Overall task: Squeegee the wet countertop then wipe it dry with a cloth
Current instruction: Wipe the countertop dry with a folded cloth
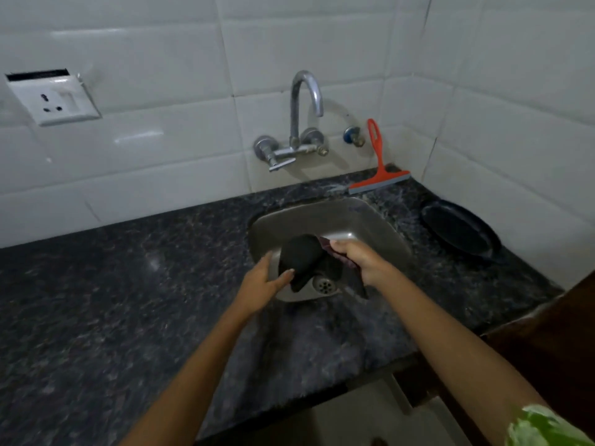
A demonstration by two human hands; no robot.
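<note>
Cloth held over sink: gripped in curled right hand, touched by thumb of mostly open left hand. Soft, limp, likely wet; best bunched in fist. Squeegee propped on table by wall; light, stiff, taken by handle.

cloth hides much of sink floor; green sleeve cut off.

There is one red plastic squeegee, one dark crumpled cloth, one black oval plate, one steel sink, one curved chrome tap and one white wall socket. Two hands show: left hand, right hand.
</note>
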